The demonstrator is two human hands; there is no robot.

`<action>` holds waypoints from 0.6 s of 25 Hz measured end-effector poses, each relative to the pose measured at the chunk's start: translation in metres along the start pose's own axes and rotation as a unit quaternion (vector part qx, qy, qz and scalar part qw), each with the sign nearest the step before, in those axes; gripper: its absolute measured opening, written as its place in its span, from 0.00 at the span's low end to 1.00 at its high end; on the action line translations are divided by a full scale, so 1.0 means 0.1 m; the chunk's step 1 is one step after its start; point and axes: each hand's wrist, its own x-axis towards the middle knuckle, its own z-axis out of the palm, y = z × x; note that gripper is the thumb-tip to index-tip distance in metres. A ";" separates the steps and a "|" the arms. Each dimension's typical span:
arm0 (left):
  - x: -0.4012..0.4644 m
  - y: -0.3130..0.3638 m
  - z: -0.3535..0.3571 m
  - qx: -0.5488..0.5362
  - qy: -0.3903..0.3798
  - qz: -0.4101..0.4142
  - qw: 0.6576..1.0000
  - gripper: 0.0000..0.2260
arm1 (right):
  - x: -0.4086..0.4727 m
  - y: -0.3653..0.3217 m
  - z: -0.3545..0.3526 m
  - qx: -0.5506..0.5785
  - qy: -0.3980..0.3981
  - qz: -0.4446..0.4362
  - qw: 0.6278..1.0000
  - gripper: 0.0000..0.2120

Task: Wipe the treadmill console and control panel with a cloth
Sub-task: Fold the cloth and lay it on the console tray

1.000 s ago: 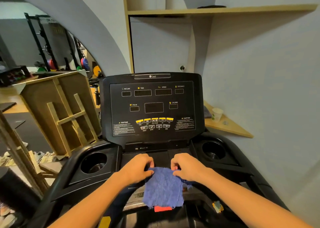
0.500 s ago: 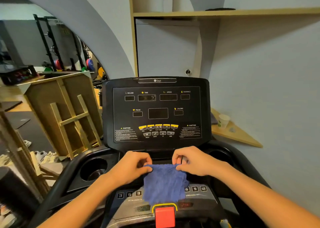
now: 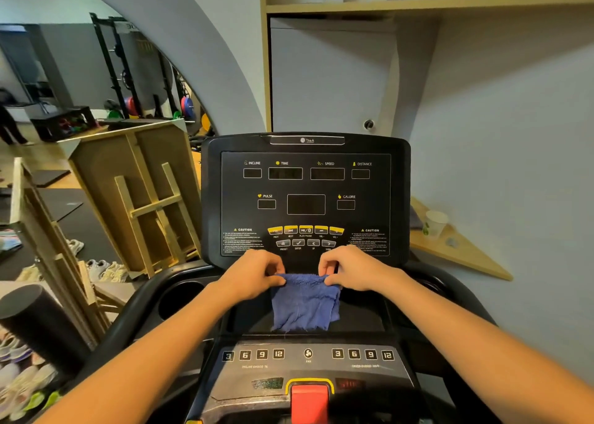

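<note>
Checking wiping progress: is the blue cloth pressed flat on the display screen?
No, both hands pinch the blue terry cloth, which hangs below the black console panel.

The upright treadmill console (image 3: 305, 198) rises directly ahead of both hands, blocking forward travel; its face lies open above them. The left hand (image 3: 250, 277) and right hand (image 3: 356, 271) each pinch a top corner of the blue cloth (image 3: 305, 301), which hangs over the dark tray between them. Below, the control panel (image 3: 308, 356) lies uncovered, with the red safety key (image 3: 310, 398) standing up at its near edge. A wooden frame (image 3: 141, 198) crowds the left side; the wall (image 3: 498, 166) closes the right.
</note>
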 end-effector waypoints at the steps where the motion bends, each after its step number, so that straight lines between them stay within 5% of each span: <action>1: 0.04 -0.02 0.03 0.018 -0.002 -0.006 1.000 0.06 | 0.05 0.03 0.04 -0.010 -0.001 0.006 1.000 0.05; 6: 0.16 0.01 0.23 0.167 0.040 -0.004 0.985 0.07 | 0.18 0.07 0.29 -0.168 0.044 -0.011 0.985 0.06; 10: 0.02 0.06 0.37 0.278 0.160 0.116 0.940 0.16 | 0.06 0.09 0.45 -0.227 0.119 -0.070 0.964 0.08; 13: -0.13 -0.07 0.54 0.196 0.082 0.201 0.956 0.10 | -0.07 0.18 0.55 -0.153 0.056 -0.114 0.980 0.06; 15: -0.23 -0.14 0.58 0.140 -0.010 0.161 0.977 0.11 | -0.14 0.28 0.60 -0.106 -0.027 -0.104 0.988 0.09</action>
